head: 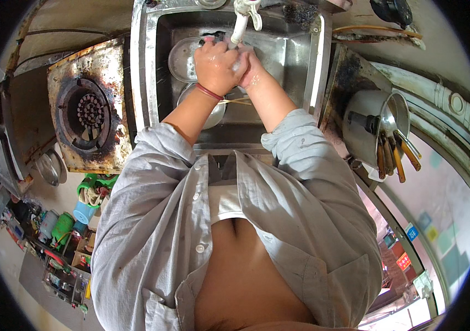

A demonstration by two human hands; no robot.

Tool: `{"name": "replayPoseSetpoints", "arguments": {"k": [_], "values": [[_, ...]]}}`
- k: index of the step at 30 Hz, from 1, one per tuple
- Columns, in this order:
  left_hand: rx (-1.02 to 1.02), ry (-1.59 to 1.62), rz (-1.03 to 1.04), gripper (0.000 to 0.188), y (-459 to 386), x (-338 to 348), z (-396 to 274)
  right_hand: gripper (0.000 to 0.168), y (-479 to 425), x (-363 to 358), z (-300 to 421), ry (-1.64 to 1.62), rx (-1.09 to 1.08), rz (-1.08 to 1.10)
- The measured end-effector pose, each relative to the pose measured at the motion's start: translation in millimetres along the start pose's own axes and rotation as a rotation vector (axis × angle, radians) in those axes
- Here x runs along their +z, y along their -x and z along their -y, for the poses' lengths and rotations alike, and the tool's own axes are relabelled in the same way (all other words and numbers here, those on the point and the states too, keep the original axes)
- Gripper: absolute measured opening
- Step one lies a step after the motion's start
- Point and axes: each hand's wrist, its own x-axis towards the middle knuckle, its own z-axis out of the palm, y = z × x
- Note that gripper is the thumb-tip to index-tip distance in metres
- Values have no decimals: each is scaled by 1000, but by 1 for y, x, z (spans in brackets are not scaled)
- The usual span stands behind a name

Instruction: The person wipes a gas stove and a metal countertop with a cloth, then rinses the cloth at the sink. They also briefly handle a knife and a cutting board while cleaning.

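Note:
Both of my hands are wet and soapy over a stainless steel sink (270, 122), close under a white tap (240, 27). My left hand (214, 66), with a red band at its wrist, is curled against my right hand (251, 68). Something pink shows at the fingertips; whether the hands hold anything is hidden. Beside my left hand lies a round, clear or metal dish (182, 60) with suds in it. A second round dish (215, 118) is partly under my left forearm. Thin wooden chopsticks (237, 101) stick out below the hands.
A rusty gas burner (90, 116) stands left of the sink. At the right, a large metal pot (359, 120) holds several wooden-handled utensils (400, 161). A dark scouring pad (300, 14) lies at the sink's back rim. Green and grey gas cylinders (62, 227) stand at the lower left.

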Motion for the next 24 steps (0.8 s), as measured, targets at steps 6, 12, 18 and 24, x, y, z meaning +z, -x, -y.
{"name": "replayPoseSetpoints", "arguments": {"k": [6,12,18,24], "values": [[55,81,-56,17,-5,-2,-2,32,-27,-37,-11,38,-20,103],[-4,185,66,11,-1,0,5,32,-31,-39,-19,85,-85,4],[-356,352,268,25,7,10,24,41,-4,-5,-10,617,-218,-398],[-1184,1307,276,29,-3,-21,44,36,15,-27,5,470,-286,-377]]}}
